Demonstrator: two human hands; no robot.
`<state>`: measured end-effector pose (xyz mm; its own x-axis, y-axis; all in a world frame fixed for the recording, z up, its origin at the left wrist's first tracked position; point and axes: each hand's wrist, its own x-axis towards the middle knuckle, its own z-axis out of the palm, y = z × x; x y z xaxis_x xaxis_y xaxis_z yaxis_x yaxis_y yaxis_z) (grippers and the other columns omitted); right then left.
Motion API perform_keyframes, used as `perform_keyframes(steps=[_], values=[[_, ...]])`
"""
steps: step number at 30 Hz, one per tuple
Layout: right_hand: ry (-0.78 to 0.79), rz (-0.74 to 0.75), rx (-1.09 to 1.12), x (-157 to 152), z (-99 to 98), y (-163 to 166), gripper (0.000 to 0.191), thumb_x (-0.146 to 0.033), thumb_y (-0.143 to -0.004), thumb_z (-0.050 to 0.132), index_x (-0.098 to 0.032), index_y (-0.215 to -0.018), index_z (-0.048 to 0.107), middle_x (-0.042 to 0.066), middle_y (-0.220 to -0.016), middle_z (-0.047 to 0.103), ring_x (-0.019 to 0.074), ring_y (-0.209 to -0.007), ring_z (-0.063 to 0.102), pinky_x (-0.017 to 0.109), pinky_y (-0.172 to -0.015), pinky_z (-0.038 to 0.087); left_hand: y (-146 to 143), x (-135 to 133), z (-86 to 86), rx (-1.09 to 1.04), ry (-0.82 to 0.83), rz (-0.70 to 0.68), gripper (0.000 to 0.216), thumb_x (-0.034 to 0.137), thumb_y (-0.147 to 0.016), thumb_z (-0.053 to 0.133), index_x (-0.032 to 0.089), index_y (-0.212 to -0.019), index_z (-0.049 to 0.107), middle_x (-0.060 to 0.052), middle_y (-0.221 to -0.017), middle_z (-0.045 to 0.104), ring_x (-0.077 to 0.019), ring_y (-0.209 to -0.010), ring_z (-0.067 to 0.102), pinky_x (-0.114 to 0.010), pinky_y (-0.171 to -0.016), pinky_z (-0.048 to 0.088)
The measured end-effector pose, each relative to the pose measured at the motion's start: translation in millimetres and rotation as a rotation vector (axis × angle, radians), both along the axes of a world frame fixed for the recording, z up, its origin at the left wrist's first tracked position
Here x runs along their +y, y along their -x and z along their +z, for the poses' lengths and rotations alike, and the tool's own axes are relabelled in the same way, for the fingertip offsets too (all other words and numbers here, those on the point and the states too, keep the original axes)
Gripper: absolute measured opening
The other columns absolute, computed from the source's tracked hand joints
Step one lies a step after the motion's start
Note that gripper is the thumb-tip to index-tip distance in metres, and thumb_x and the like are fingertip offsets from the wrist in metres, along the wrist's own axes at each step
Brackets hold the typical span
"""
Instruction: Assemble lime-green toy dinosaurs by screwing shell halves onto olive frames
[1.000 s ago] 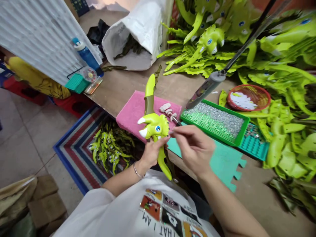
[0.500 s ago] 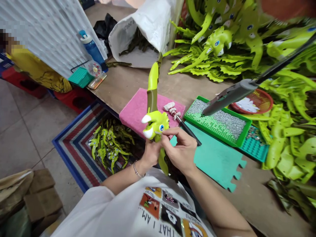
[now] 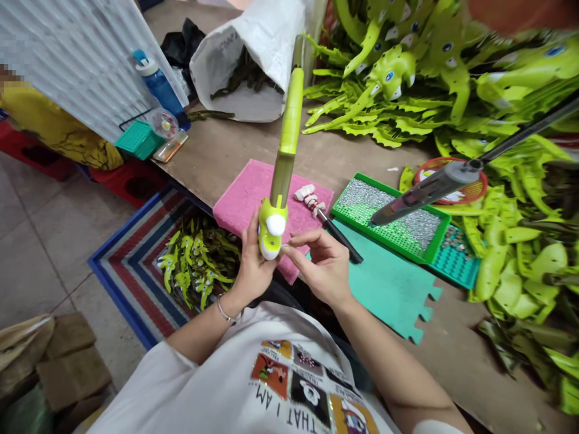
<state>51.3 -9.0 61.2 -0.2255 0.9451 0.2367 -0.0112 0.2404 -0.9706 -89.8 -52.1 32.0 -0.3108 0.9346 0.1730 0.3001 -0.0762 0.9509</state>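
My left hand (image 3: 250, 265) is wrapped round the head end of a lime-green dinosaur toy (image 3: 281, 163). The toy points away from me, its tail up toward the white sack, a white horn facing me. My right hand (image 3: 322, 265) is next to it, fingers pinched at the toy's head; what they pinch is too small to make out. A thin black tool (image 3: 339, 236) lies just beyond my right hand, on the teal foam mat (image 3: 389, 289). A few small white parts (image 3: 306, 195) rest on the pink pad (image 3: 246, 196).
A hanging powered screwdriver (image 3: 427, 190) dangles over a green tray of small screws (image 3: 391, 217). A red basket (image 3: 470, 181) and heaps of green toy parts (image 3: 452, 78) fill the right. A white sack (image 3: 257, 54), a blue bottle (image 3: 156, 90) and a floor basket of toys (image 3: 199, 265) stand left.
I turned the toy so its head faces me and its tail points further away. My right hand drew back from the tray to the toy's head. The hanging screwdriver swung right.
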Motion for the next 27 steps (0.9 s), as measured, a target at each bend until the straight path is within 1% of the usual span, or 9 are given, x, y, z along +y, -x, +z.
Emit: perform_keyframes(steps=[2, 6, 9, 13, 16, 18, 20, 23, 27], values=[[-0.025, 0.023, -0.154, 10, -11.3, -11, 0.015, -0.034, -0.082, 0.072, -0.02, -0.087, 0.069, 0.003, -0.084, 0.074, 0.0161, -0.077, 0.068, 0.03, -0.077, 0.055, 17, -10, -8.8, 0.203, 0.029, 0.056, 0.078, 0.032, -0.085, 0.07, 0.029, -0.153, 0.032, -0.011, -0.134, 0.045, -0.0241, -0.124, 0.049, -0.042, -0.11, 0.041], [-0.19, -0.204, -0.703, 43, -47.9, -44, 0.021, -0.028, -0.088, 0.06, -0.014, -0.1, 0.071, 0.014, -0.097, 0.071, 0.0258, -0.092, 0.065, 0.044, -0.09, 0.051, 41, -38, -41.2, 0.511, 0.137, 0.132, 0.085, 0.014, -0.082, 0.063, 0.028, -0.156, 0.025, -0.011, -0.125, 0.04, -0.024, -0.116, 0.052, -0.042, -0.104, 0.047], [-0.222, -0.253, -1.06, 59, -76.4, -57, 0.036, -0.021, -0.088, 0.054, -0.01, -0.119, 0.067, 0.019, -0.102, 0.067, 0.0302, -0.095, 0.06, 0.05, -0.091, 0.048, 44, -54, -64.0, 0.658, 0.261, 0.133, 0.089, 0.01, -0.081, 0.06, 0.03, -0.157, 0.02, -0.012, -0.126, 0.038, -0.0224, -0.105, 0.057, -0.039, -0.094, 0.053], [-0.198, -0.217, -1.229, 63, -92.1, -54, 0.045, -0.021, -0.092, 0.043, -0.01, -0.131, 0.061, 0.02, -0.102, 0.063, 0.0304, -0.091, 0.058, 0.046, -0.084, 0.049, 40, -63, -74.2, 0.849, 0.449, 0.062, 0.09, 0.01, -0.082, 0.058, 0.035, -0.158, 0.017, -0.013, -0.133, 0.036, -0.0218, -0.097, 0.063, -0.036, -0.086, 0.056], [-0.143, -0.243, -1.211, 63, -84.8, -52, 0.049, -0.022, -0.092, 0.04, -0.012, -0.137, 0.055, 0.02, -0.104, 0.062, 0.0287, -0.086, 0.06, 0.044, -0.078, 0.05, 38, -70, -74.2, 0.944, 0.54, 0.038, 0.09, 0.011, -0.084, 0.057, 0.037, -0.158, 0.013, -0.012, -0.128, 0.04, -0.0213, -0.093, 0.064, -0.035, -0.083, 0.056], [-0.139, -0.263, -1.135, 63, -72.2, -55, 0.049, -0.026, -0.092, 0.04, -0.014, -0.137, 0.054, 0.018, -0.104, 0.063, 0.0269, -0.083, 0.061, 0.042, -0.076, 0.051, 38, -77, -74.8, 0.946, 0.59, 0.02, 0.09, 0.013, -0.086, 0.057, 0.037, -0.159, 0.01, -0.01, -0.122, 0.041, -0.0198, -0.087, 0.065, -0.034, -0.08, 0.056], [-0.178, -0.214, -1.016, 58, -54.2, -58, 0.048, -0.032, -0.093, 0.042, -0.015, -0.136, 0.055, 0.015, -0.1, 0.066, 0.0251, -0.083, 0.063, 0.041, -0.077, 0.052, 37, -81, -75.3, 0.921, 0.633, -0.005, 0.09, 0.013, -0.086, 0.056, 0.036, -0.159, 0.009, -0.009, -0.116, 0.042, -0.0189, -0.083, 0.064, -0.033, -0.078, 0.056], [-0.226, 0.022, -0.896, 42, -22.6, -61, 0.046, -0.039, -0.097, 0.044, -0.019, -0.136, 0.056, 0.008, -0.09, 0.069, 0.021, -0.077, 0.066, 0.034, -0.075, 0.053, 37, -81, -73.4, 0.885, 0.698, -0.036, 0.09, 0.01, -0.085, 0.056, 0.037, -0.159, 0.011, -0.008, -0.114, 0.042, -0.0186, -0.084, 0.063, -0.033, -0.079, 0.055], [-0.304, 0.355, -0.963, 14, 4.5, -51, 0.045, -0.039, -0.101, 0.038, -0.024, -0.14, 0.054, 0.005, -0.081, 0.067, 0.0155, -0.064, 0.064, 0.026, -0.063, 0.049, 43, -73, -67.4, 0.828, 0.754, -0.096, 0.09, 0.008, -0.085, 0.053, 0.038, -0.158, 0.01, -0.008, -0.114, 0.042, -0.0167, -0.08, 0.06, -0.033, -0.08, 0.054]])
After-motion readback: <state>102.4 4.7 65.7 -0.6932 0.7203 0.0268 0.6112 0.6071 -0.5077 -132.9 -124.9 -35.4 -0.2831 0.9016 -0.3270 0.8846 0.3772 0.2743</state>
